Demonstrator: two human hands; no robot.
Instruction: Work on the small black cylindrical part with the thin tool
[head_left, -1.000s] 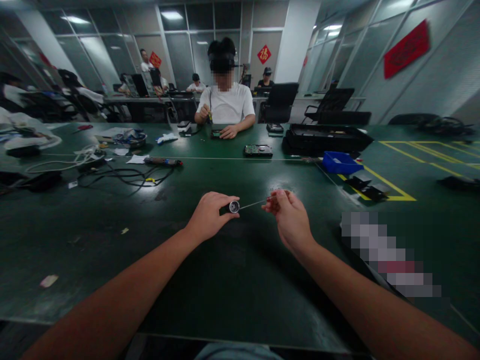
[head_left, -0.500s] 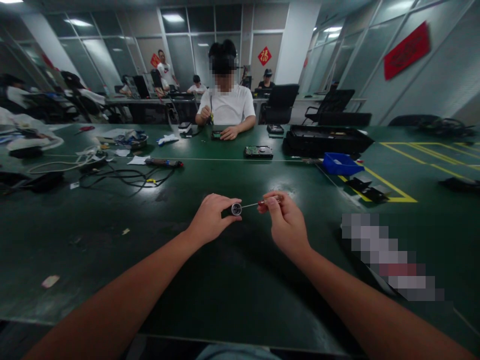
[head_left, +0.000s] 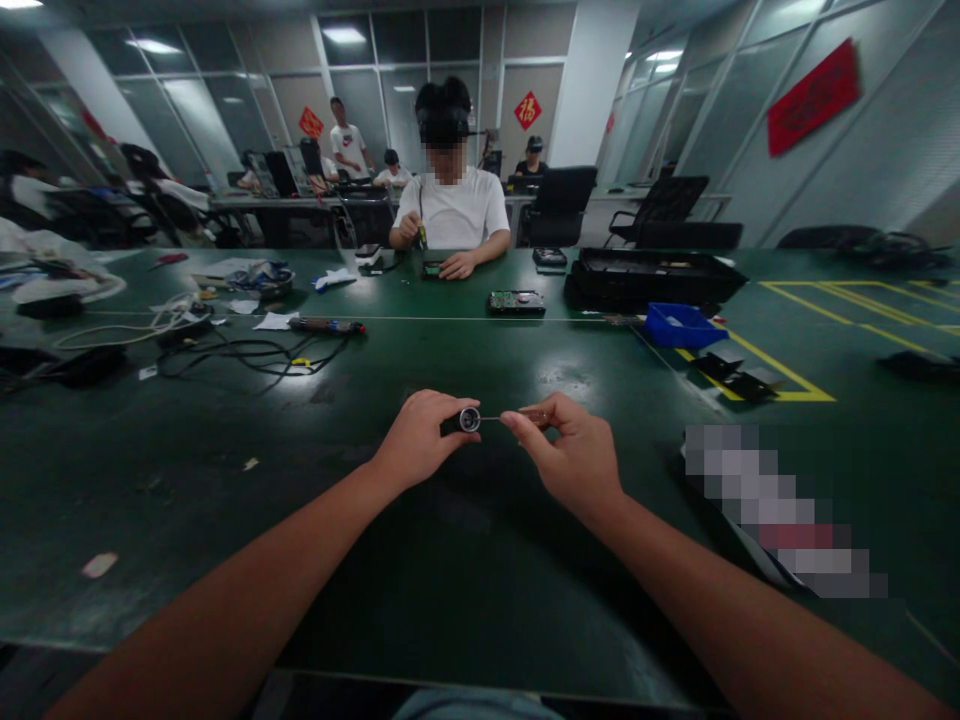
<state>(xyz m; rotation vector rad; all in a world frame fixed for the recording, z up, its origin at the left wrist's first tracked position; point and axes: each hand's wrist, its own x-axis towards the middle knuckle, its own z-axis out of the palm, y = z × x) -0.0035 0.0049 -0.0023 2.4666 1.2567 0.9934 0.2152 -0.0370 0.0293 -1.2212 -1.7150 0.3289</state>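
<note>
Between its thumb and fingers, my left hand [head_left: 422,433] grips a small dark cylinder with a silver-rimmed end [head_left: 469,420], which faces me. Its body is mostly hidden behind the fingers. A screwdriver [head_left: 534,416] with a see-through reddish handle is in my right hand [head_left: 576,450], the thumb stretched along it towards the shaft. The thin shaft points left, and its tip meets the cylinder's rim or opening; I cannot tell how far in it sits. Both hands are held over the green table [head_left: 480,570].
A circuit board or hard drive [head_left: 517,302] lies ahead. Further right are a black case [head_left: 652,282], a blue bin [head_left: 684,326] and black brackets [head_left: 739,375]. Cables [head_left: 225,355] and a pen-shaped tool [head_left: 328,326] lie left. A co-worker [head_left: 454,210] sits opposite.
My right thumb has slid forward over the screwdriver's front end, and the shaft now lies more level. The left hand and the cylinder have barely moved.
</note>
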